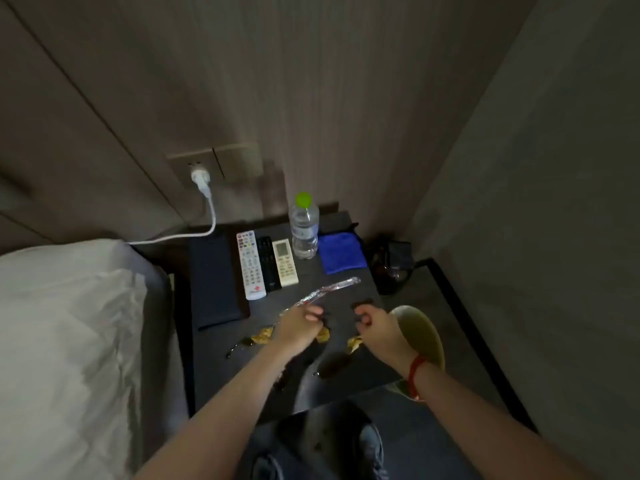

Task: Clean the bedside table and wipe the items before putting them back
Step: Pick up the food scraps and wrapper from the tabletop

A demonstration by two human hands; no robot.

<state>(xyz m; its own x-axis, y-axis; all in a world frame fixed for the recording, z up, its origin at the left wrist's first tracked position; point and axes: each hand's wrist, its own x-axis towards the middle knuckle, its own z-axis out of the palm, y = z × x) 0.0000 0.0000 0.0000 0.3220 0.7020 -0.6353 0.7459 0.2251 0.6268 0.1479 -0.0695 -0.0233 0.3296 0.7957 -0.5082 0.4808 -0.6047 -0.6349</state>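
Note:
The dark bedside table carries yellow food scraps, dark spills and a long silvery wrapper. My left hand pinches the wrapper's near end. My right hand, with a red string on its wrist, hovers over the table's right edge, fingers curled round a small dark scrap. At the back lie a white remote, a black remote, a cream remote, a water bottle with a green cap and a blue cloth.
A dark flat folder lies on the table's left side. A yellowish round container sits just beyond the right edge, under my right wrist. The bed with a white pillow is on the left. A white plug and cable hang from the wall socket. A dark kettle stands on the right.

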